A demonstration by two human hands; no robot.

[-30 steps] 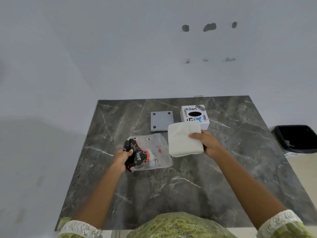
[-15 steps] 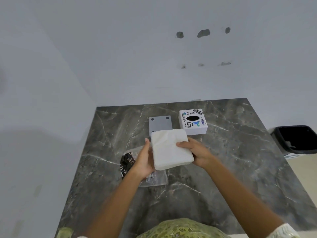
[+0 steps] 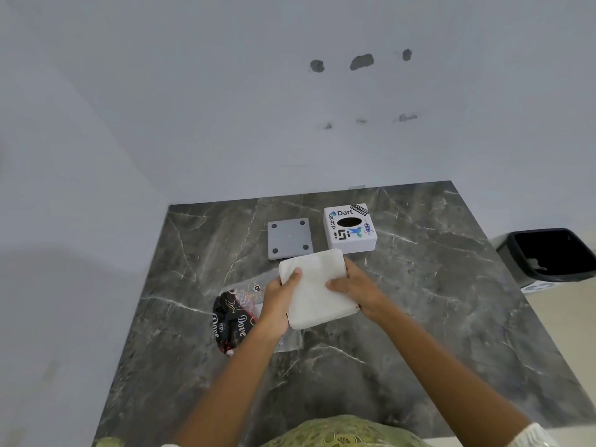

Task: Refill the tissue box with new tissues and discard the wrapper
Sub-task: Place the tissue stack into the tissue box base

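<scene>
Holding the tissues point(image 3: 317, 290) mid-frame, left hand point(image 3: 280, 301) and right hand point(image 3: 358, 290) clasp its sides; wrapper point(image 3: 237, 316) lies emptied lower left; box point(image 3: 350, 227) above awaits filling, bin point(image 3: 548, 254) at right.

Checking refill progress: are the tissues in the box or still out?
Out. Both hands, left hand and right hand, hold the tissues short of the box.

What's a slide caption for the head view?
Both hands, left and right, hold a white tissue stack above the dark marble table, near the stickered white tissue box.
</scene>
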